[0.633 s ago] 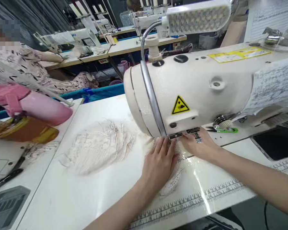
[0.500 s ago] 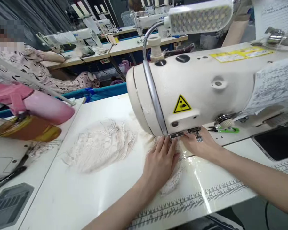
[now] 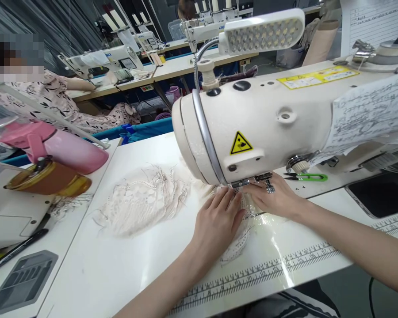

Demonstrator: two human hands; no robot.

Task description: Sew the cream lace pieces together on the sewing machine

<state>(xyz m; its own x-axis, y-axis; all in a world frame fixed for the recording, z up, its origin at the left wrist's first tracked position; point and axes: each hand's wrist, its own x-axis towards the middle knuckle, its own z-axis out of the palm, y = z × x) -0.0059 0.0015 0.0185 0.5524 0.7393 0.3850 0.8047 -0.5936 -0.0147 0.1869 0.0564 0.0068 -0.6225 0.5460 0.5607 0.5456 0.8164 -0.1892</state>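
My left hand (image 3: 219, 221) lies flat, fingers stretched forward, pressing a piece of white lace (image 3: 235, 250) onto the table just under the head of the cream sewing machine (image 3: 252, 119). My right hand (image 3: 273, 196) rests on the same lace to the right of the presser foot (image 3: 252, 181), fingers pressed down and pointing left; a ring shows on one finger. The needle area is hidden by the machine head. A pile of finished lace pieces with loose threads (image 3: 142, 201) lies left of the machine.
An LED lamp (image 3: 260, 31) on a gooseneck hangs above the machine. Green thread snips (image 3: 307, 177) lie behind my right hand. A pink flask (image 3: 59, 148) and amber jar (image 3: 48, 179) stand at left. A phone (image 3: 378, 194) lies right. A co-worker (image 3: 53, 97) sits at another machine.
Both hands stay on the lace under the presser foot; the view has shifted slightly, and the hands sit a little nearer the machine head.
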